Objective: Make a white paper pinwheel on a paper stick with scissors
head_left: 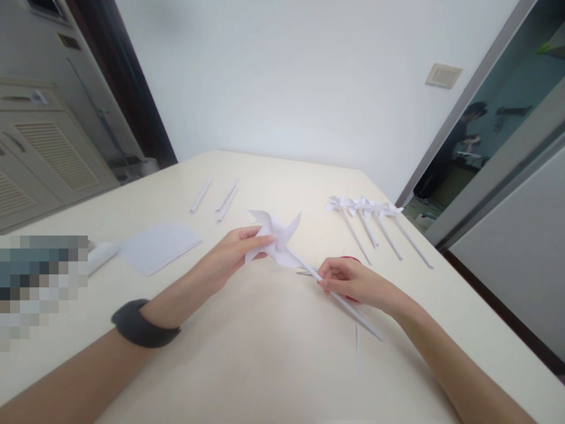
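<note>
A white paper pinwheel [282,254] on a rolled paper stick [359,318] is held above the table, tilted with its head up and to the left. My left hand [233,256] pinches the pinwheel's head, thumb across the front near its centre. Around the middle of the stick, my right hand [348,280] closes with thumb and fingers. Scissors with red handles [352,258] lie beneath my right hand, mostly hidden by it; their blade tips show to its left. A thin white paper strip [358,347] lies below the stick.
Several pinwheels [362,206] lie in a row at the right of the table [247,365]. Three rolled paper sticks [201,196] lie at the back left. Square paper sheets [154,247] are stacked at left, beside a white roll [103,256]. A person [459,138] is beyond the doorway.
</note>
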Demonstrator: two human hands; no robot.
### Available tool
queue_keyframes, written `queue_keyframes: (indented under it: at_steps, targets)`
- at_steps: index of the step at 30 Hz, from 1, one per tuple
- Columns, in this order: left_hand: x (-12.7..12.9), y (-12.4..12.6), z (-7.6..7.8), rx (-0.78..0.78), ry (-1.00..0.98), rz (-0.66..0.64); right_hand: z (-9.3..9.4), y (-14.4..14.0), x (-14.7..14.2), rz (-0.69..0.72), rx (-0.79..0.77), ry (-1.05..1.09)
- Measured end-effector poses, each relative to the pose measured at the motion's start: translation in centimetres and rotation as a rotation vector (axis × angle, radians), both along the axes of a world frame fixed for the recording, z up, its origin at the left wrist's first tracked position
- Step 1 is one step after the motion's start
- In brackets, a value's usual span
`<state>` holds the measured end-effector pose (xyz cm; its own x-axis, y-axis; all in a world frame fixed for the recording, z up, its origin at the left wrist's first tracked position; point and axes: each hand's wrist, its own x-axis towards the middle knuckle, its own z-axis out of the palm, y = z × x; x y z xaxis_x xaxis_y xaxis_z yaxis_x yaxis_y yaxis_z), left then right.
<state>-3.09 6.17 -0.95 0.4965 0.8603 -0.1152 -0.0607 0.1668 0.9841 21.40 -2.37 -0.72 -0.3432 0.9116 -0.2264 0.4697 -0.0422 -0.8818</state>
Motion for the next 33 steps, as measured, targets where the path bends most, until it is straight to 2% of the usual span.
queue_keyframes:
  at_steps: [7,13,20,25,33]
  targets:
    - [0.0,-0.1,0.8,-0.126,-0.013,0.006,-0.1,0.1,0.1,-0.010,0.016,0.016]
    - [-0.5,0.8,0.1,-0.212,-0.168,0.020,0.1,0.1,0.1,0.004,0.023,0.068]
    - [-0.1,1.0,-0.2,-0.104,-0.245,0.037,0.9,-0.2,-0.3,0.024,0.044,0.146]
    - [0.1,0.4,0.3,-0.061,-0.202,0.009,0.6,-0.1,-0.4,0.020,0.021,0.133]
    - [0.3,0.3,0.1,-0.027,-0.192,-0.001,0.9,-0.3,-0.6,0.033,-0.011,0.092]
